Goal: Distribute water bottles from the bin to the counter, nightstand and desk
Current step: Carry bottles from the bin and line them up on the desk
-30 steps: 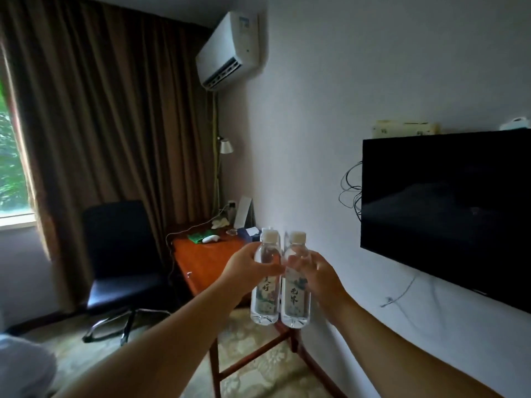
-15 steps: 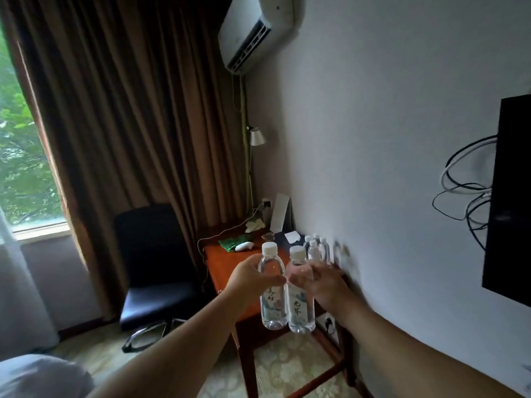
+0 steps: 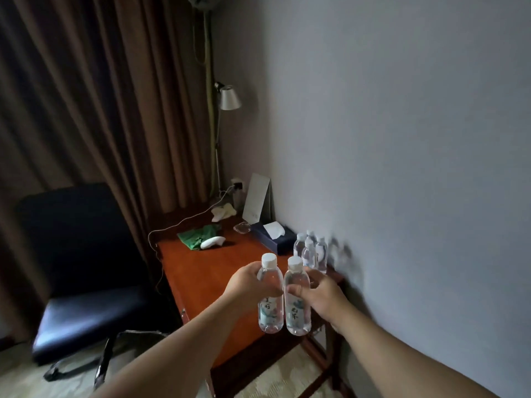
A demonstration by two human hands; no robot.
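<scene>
Gripping upright bottles side by side above the counter point(image 3: 201, 271) | left hand point(image 3: 247, 285) clamps left bottle point(image 3: 270, 300) | right hand point(image 3: 321, 294) clamps right bottle point(image 3: 297, 303) | label writing unreadable

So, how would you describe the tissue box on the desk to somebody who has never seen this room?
Start at the red-brown wooden desk against the grey wall. Along its wall side, a dark blue tissue box lies between a white folded card and a cluster of small water bottles. Only it has a white tissue sticking out on top.
</scene>
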